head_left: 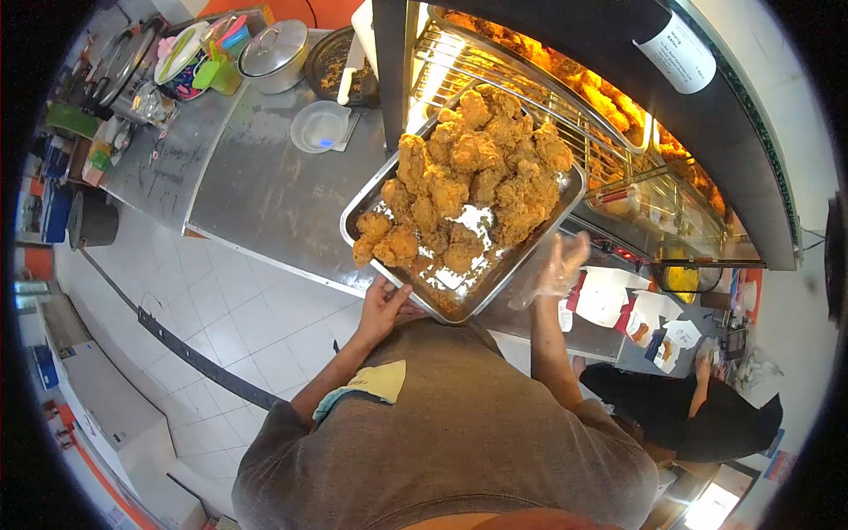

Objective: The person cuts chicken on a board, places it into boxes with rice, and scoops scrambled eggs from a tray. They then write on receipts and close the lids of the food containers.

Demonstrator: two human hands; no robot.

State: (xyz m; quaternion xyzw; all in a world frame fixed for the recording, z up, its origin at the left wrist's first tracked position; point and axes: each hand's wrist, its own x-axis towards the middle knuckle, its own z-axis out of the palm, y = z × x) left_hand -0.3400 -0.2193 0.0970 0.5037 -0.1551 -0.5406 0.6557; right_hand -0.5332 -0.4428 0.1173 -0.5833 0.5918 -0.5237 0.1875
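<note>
A metal tray (pixel 448 302) piled with pieces of fried chicken (pixel 473 157) is in front of my body, tilted at an angle, its far end at the opening of a lit display cabinet (pixel 405 53). My left hand (pixel 386 306) grips the tray's near left edge, thumb over the rim. To the right of the tray, my right hand (pixel 558 270) wears a clear plastic glove. Its fingers are apart and hold nothing. Crumbs and bright reflections show on the bare part of the tray.
Wire racks (pixel 495 60) with more chicken fill the cabinet. On the left counter (pixel 265 190) are a plastic bowl (pixel 320 126), a knife (pixel 351 71) over a dark pan and a lidded pot (pixel 274 55). Open boxes (pixel 603 298) stand at right, near another person (pixel 689 402).
</note>
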